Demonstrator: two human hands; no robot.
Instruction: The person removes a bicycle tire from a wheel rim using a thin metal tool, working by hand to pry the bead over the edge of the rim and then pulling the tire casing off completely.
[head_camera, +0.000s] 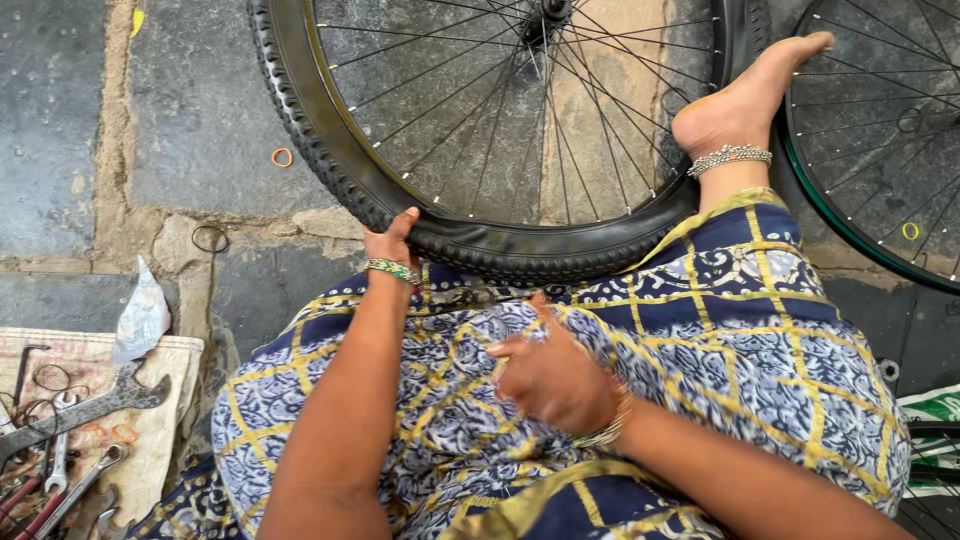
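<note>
A spoked bicycle wheel with a black knobbly tyre (330, 150) lies flat on the stone floor in front of me, its near edge against my lap. My left hand (392, 243) grips the tyre's near edge, fingers curled over the rubber. My right hand (548, 375) rests on my lap on the blue, white and yellow patterned cloth (760, 320), fingers loosely curled; I cannot tell whether it holds anything. My bare foot (745, 100) with an anklet lies on the floor by the wheel's right rim.
A second spoked wheel (880, 150) lies at the right. On a cloth (150, 440) at lower left lie a large wrench (90, 410), several spanners and rubber rings. A small orange ring (282, 157) and a black ring (209, 238) lie on the floor.
</note>
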